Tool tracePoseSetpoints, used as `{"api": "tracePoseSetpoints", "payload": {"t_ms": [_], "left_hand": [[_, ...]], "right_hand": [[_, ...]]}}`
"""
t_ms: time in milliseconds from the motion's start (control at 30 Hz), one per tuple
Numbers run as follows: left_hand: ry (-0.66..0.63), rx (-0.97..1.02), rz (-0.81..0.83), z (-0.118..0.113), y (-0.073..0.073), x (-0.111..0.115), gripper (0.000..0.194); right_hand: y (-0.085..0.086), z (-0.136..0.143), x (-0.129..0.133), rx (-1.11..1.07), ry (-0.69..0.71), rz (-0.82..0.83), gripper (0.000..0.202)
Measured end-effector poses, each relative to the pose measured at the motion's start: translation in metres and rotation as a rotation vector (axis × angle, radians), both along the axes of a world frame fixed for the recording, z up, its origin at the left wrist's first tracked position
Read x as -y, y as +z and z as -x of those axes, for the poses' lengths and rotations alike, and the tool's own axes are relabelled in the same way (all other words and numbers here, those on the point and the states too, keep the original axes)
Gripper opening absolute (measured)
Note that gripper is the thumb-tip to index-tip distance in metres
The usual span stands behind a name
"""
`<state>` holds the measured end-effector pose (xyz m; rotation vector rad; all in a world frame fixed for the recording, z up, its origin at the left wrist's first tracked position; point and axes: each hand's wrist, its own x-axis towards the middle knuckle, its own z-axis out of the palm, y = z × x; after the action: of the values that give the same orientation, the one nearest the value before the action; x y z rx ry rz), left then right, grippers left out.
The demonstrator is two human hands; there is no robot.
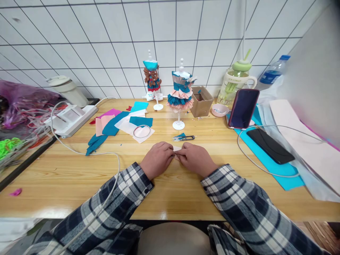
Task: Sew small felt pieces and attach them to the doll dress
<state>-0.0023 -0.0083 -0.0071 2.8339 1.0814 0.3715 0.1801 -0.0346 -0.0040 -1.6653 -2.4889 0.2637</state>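
Note:
My left hand (158, 159) and my right hand (196, 157) meet low over the middle of the wooden table, fingers pinched together. Between their fingertips is a small pale piece of paper (177, 148), mostly covered by the fingers. Just beyond them lie black-handled thread snips (186, 137) on a scrap of teal paper. Farther back stands a small white dress form (178, 124) wearing a ruffled teal and peach dress (180, 95). Behind it to the left is a second form with a brown, blue and red outfit (152, 78).
Teal, peach and white paper pieces (114, 124) and a thin ring (134, 131) lie left. A cable (118, 163) crosses my left sleeve. Back right are a cardboard box (201, 104), pink dish (220, 110), propped phone (243, 108) and flat black phone (271, 146). A power strip (74, 122) sits left.

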Motion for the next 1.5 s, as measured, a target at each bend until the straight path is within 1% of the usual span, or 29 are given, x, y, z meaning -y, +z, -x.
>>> {"api": "tracePoseSetpoints", "payload": {"t_ms": [100,267,400,467,567,800,967,1267,1400,1500], "left_hand": [[0.014,-0.027,0.012,0.0,0.0,-0.001,0.019],[0.029,-0.026,0.031,0.001,0.0,-0.001,0.02],[0.038,-0.018,0.033,0.0,0.0,-0.001,0.019],[0.034,-0.014,0.035,0.0,0.0,-0.001,0.017],[0.035,-0.005,0.04,0.0,-0.001,-0.002,0.017],[0.05,-0.025,0.059,0.0,-0.002,0.0,0.021],[0.108,-0.024,0.065,-0.001,-0.002,0.001,0.022],[0.04,-0.035,-0.006,-0.001,0.0,0.001,0.024],[0.062,-0.076,-0.01,-0.001,0.003,0.003,0.023],[0.095,-0.072,-0.013,-0.001,0.004,0.004,0.024]], "right_hand": [[0.003,-0.002,0.0,-0.016,0.021,0.01,0.035],[0.006,-0.005,-0.001,-0.028,0.003,0.053,0.035],[0.004,-0.004,-0.002,-0.106,-0.037,0.008,0.028],[0.003,-0.001,-0.002,-0.124,-0.021,0.002,0.027],[0.001,0.004,-0.002,-0.09,0.008,0.036,0.026],[-0.001,0.007,-0.002,-0.028,-0.029,0.062,0.028],[-0.001,0.008,-0.002,-0.001,-0.051,0.081,0.028],[-0.001,0.008,-0.001,-0.001,-0.036,0.044,0.029],[-0.001,0.007,-0.001,0.025,-0.056,0.045,0.028],[-0.001,0.007,-0.001,0.025,-0.054,0.049,0.028]]}}
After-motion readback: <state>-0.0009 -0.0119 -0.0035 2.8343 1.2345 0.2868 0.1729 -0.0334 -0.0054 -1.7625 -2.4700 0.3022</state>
